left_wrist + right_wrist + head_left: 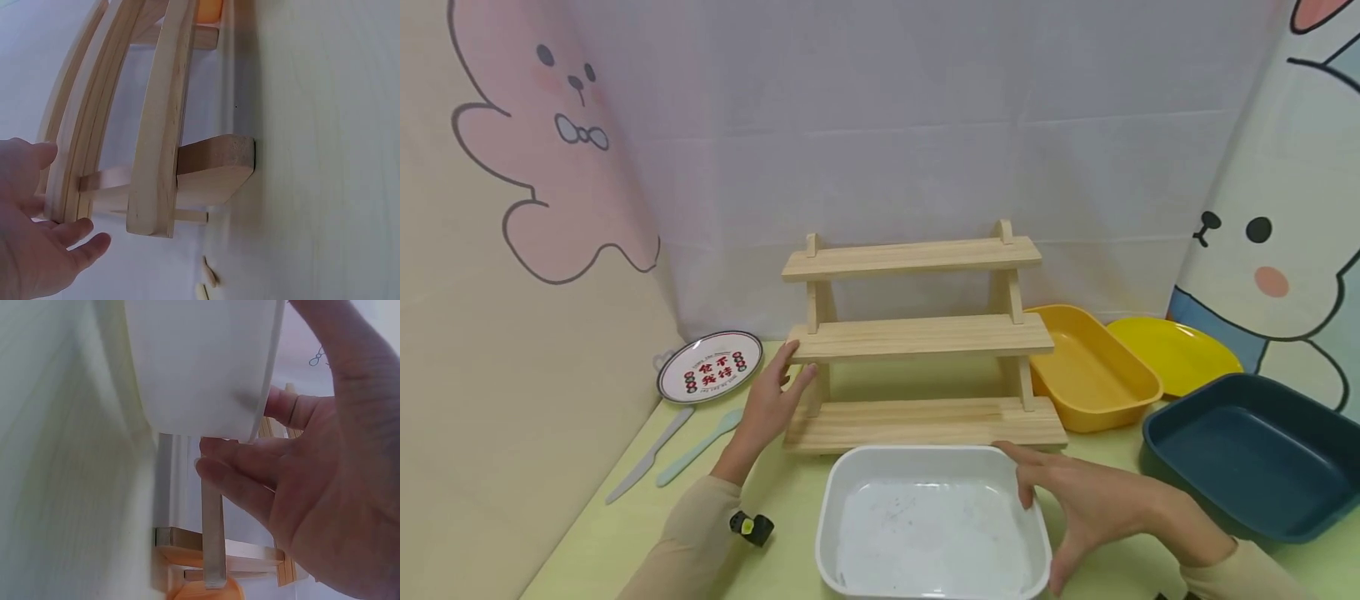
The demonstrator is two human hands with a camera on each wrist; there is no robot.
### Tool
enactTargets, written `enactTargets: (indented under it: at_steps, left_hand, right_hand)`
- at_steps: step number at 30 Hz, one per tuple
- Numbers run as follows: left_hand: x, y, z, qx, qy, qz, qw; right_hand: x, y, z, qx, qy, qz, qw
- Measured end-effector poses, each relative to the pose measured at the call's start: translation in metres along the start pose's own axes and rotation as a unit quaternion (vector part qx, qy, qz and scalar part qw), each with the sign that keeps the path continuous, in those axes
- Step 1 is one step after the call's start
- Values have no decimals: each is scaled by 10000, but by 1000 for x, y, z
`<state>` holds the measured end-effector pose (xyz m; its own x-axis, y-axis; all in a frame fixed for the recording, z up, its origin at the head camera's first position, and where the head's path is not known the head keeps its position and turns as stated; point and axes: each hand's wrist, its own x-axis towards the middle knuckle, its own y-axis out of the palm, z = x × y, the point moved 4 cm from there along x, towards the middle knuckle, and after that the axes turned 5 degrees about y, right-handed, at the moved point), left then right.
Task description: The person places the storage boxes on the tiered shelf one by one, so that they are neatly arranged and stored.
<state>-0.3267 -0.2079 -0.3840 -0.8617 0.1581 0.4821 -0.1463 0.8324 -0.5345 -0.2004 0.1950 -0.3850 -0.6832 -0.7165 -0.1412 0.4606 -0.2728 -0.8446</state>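
- The white tray [932,525] is a deep rectangular dish with rounded corners and a thick rim; its floor shows faint grey scuffs and nothing lies in it.
- It sits on the desk [625,525] at the near edge, directly in front of the wooden rack [917,337] and just beside its lowest shelf.
- The right hand [1090,500] is spread wide at the tray's right far corner, fingers straight and touching the rim (the wrist view shows the fingertips [215,459] against the white wall), with nothing clasped in its grip.
- The left hand [771,404] is open too, fingers straight, at the left end of the rack's middle shelf; its grip has hold of nothing.
- The rack has three stepped shelves of pale wood, all bare.
- The desk is pale yellow-green; a white curtain hangs behind, with cartoon rabbit panels on either side.
- To the right stand a yellow tray [1093,371], a yellow plate [1180,354] and a dark blue tray [1255,454], each holding nothing.
- To the left lie a printed round plate [709,367], a pale knife [651,454] and a mint spoon [700,447].
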Motion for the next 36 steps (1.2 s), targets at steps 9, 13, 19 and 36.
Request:
enactTargets:
  at_steps: [9, 13, 19, 36]
  left_hand:
    - [6, 2, 5, -291, -129, -304, 9990]
    - [9, 3, 8, -288, -108, -456, 9985]
    - [11, 3, 6, -100, -53, -632, 9979]
    - [12, 3, 3, -105, -50, -599, 9981]
  right_hand:
    - [1, 1, 0, -2, -8, -17, 10000]
    - [1, 0, -1, 30, 2, 9, 10000]
    - [0, -2, -3, 345, -121, -200, 9991]
    - [-6, -26, -6, 2528, -2103, -881, 9403]
